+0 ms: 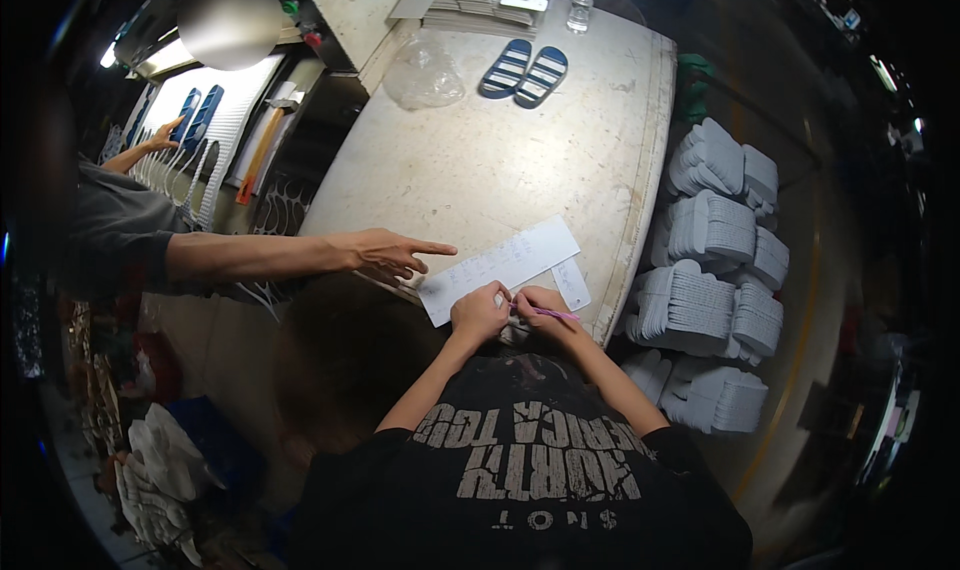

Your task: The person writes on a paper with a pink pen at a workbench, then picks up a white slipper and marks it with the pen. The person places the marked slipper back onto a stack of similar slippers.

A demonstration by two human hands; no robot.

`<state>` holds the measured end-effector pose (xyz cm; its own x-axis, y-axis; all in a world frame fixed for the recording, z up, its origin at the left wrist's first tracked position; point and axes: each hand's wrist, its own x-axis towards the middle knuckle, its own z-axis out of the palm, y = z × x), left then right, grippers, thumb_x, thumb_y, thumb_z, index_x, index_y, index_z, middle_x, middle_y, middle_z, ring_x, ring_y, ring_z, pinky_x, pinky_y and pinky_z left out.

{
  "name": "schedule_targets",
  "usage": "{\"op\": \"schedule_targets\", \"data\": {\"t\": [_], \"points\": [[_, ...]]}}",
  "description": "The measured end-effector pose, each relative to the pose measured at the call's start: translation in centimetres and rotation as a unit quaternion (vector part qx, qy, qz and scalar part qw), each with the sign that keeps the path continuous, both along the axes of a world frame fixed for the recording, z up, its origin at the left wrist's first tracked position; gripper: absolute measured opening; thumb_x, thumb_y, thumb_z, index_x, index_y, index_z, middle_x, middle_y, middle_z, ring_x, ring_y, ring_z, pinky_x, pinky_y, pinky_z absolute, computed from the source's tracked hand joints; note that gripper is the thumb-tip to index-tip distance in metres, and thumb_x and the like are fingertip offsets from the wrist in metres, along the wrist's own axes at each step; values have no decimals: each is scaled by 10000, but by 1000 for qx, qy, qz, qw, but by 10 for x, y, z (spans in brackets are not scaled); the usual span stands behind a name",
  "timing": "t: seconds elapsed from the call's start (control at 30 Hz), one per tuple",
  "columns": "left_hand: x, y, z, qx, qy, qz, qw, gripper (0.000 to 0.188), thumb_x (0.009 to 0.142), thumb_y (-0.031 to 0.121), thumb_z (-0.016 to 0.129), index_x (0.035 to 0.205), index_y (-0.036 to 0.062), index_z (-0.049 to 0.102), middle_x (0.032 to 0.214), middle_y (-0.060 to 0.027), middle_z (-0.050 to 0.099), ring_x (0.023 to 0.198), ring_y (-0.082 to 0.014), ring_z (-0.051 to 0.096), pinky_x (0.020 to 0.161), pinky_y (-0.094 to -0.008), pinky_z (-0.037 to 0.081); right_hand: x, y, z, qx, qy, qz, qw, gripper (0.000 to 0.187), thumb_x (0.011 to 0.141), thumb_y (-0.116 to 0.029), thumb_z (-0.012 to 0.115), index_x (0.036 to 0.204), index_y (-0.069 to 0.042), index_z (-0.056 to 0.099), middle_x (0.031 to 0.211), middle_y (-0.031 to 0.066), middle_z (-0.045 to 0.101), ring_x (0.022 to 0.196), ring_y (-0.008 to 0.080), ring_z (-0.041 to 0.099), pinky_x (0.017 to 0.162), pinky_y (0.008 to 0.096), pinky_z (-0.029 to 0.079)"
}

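At the table's near edge, my right hand is closed round a thin pink-purple pen. My left hand is curled close beside it, fingers bent in; a small pale bit shows at its fingertips, too little to name. Both hands rest by the lower edge of a long white paper strip with handwriting on it. A smaller white slip lies partly beside that strip, right of my hands. From the left, another person's hand reaches over the strip's left end, index finger stretched out.
On the pale table are blue-and-white striped slides, a clear plastic bag, a yellow-capped bottle and stacked cardboard. Piles of grey soles stand along its right side. The co-worker's other hand touches blue slides at left.
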<state>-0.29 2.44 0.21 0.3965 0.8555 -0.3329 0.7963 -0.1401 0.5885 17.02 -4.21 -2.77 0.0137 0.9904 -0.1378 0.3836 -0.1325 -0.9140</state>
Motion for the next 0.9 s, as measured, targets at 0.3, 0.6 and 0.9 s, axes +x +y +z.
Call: {"op": "schedule_targets", "data": {"t": [0.3,0.6,0.9], "points": [[1,1,1,11,-3,-10,1000,188,898,341,611,957,211,735,801,-150,724,802,-387,713,694,-481,540,-2,-1,9,-23,22,-18,999,284,992,-265,586,868,-26,676,769,165,641,669,259,617,639,375,481],[1,0,1,19,-10,-17,1000,183,907,334,605,951,211,733,782,-153,717,774,-385,708,668,-471,536,-1,-1,5,-29,46,-23,998,285,992,-261,594,877,-20,692,751,139,646,656,212,607,627,350,478],[1,-1,-2,23,-14,-17,999,187,948,323,582,958,206,727,772,-157,709,762,-378,701,666,-462,527,0,-1,4,-41,55,-26,997,308,994,-282,594,873,-19,698,745,147,662,664,233,638,633,350,497]]}}
